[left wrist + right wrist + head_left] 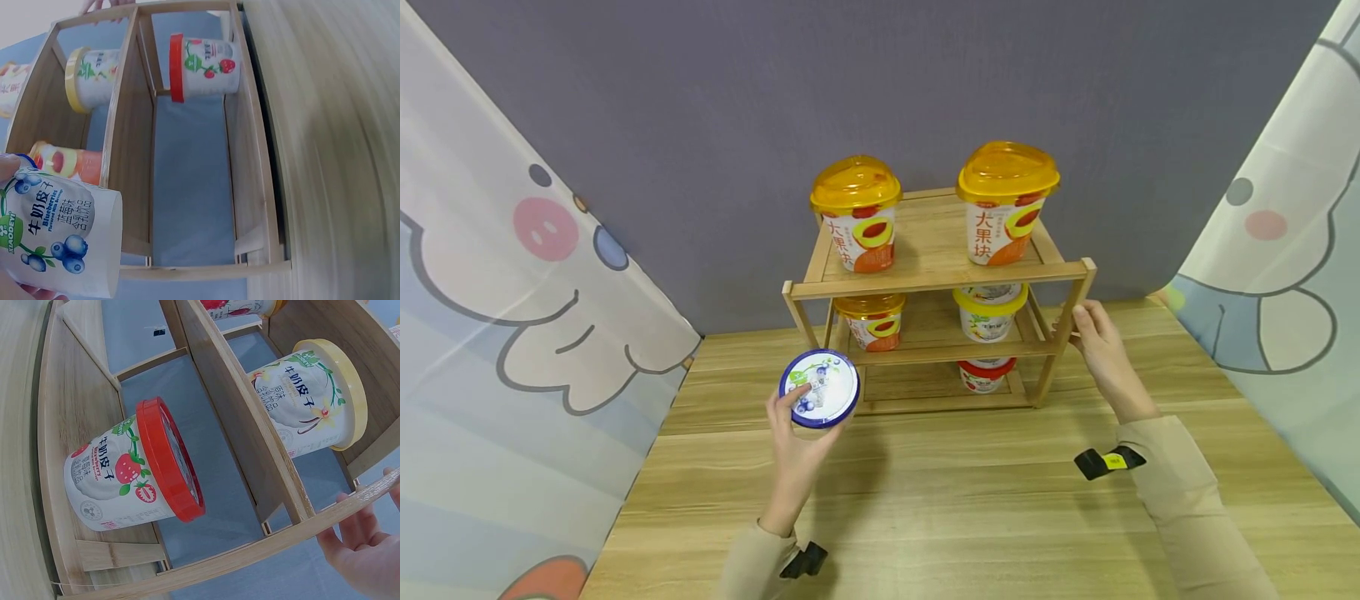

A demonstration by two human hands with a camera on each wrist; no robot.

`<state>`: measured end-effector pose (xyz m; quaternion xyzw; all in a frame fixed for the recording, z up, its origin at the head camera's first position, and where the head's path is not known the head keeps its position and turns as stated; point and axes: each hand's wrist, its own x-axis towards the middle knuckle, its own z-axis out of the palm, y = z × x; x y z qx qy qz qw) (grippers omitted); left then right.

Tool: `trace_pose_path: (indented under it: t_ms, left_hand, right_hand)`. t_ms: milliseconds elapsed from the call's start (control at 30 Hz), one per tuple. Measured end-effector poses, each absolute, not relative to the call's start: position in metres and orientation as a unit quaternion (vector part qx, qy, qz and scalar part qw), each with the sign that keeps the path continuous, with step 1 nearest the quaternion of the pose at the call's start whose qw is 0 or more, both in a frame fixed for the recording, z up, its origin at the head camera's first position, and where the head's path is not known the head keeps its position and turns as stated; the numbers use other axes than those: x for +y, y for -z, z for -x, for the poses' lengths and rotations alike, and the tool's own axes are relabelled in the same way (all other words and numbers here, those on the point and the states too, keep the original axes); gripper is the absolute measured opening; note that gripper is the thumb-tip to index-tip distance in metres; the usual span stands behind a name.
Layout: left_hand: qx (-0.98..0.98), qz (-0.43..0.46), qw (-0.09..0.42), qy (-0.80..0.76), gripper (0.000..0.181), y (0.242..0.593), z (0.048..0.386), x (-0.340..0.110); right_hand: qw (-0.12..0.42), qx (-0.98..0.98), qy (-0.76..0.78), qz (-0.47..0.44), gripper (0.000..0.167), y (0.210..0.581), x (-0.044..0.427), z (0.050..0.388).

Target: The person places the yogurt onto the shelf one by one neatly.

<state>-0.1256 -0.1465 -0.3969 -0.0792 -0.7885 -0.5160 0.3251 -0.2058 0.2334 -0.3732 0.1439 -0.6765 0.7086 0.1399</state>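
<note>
My left hand (797, 458) holds a blueberry-flavoured cup (837, 392) with a blue-rimmed lid, just in front of the rack's lower left side. The left wrist view shows the printed side of this cup (62, 234), tilted. At the right, my right hand (1108, 367) grips the right upright of a wooden rack (925, 283); its fingers (350, 528) are partly hidden behind the wood. On the bottom tier, a red-lidded strawberry cup (119, 475) stands at the right. Above it on the middle tier is a yellow-lidded cup (306, 400), with an orange-lidded peach cup (874, 325) at the left.
Two tall cups with domed orange lids, one left (857, 217) and one right (1003, 204), stand on the top tier. The rack rests on a wood-grain table (970, 500) before a grey wall (737, 125). Cartoon-printed curtains hang on both sides.
</note>
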Motion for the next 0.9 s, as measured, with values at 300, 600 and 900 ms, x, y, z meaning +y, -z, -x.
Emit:
trace_pose_path:
  t_ms: [300, 600, 900]
  left_hand:
    - [-0.796, 0.092, 0.304, 0.516, 0.061, 0.382, 0.110, -0.125]
    - [-0.798, 0.110, 0.294, 0.514, 0.063, 0.395, 0.110, -0.115]
    - [-0.804, 0.106, 0.265, 0.522, 0.067, 0.437, 0.125, -0.116]
  right_hand:
    - [0.146, -0.668, -0.714, -0.149, 0.015, 0.374, 0.234, 0.207]
    - [0.147, -0.667, -0.716, -0.147, 0.014, 0.375, 0.233, 0.207]
    - [0.145, -0.655, -0.726, -0.153, 0.014, 0.375, 0.232, 0.208]
